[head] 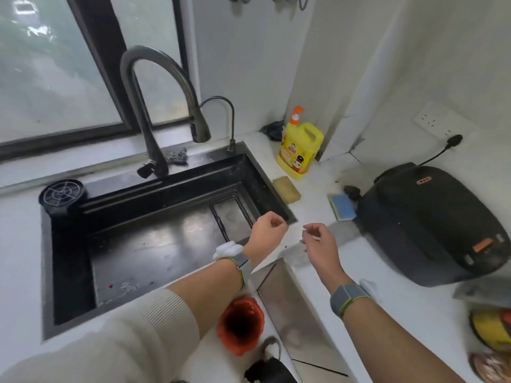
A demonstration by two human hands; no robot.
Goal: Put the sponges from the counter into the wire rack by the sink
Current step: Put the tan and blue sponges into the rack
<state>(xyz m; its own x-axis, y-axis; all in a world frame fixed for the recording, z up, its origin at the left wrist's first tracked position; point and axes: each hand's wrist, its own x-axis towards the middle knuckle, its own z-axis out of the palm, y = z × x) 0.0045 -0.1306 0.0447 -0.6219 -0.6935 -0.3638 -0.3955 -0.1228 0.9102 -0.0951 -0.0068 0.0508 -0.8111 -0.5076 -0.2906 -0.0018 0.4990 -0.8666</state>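
Black sink [69, 272] holds no sponges; my left hand [266, 230] and right hand [318, 241] hover loosely curled, grasping nothing; both sponges, yellow [287, 189] and blue [343, 207], lie on the counter [387, 299].

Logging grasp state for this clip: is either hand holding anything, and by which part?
Nothing is held. The left hand and right hand are loosely curled and empty; the yellow sponge and blue sponge lie on the counter.

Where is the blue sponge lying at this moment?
In the head view the blue sponge lies on the white counter right of the sink, against the black cooker and right of the yellow sponge.
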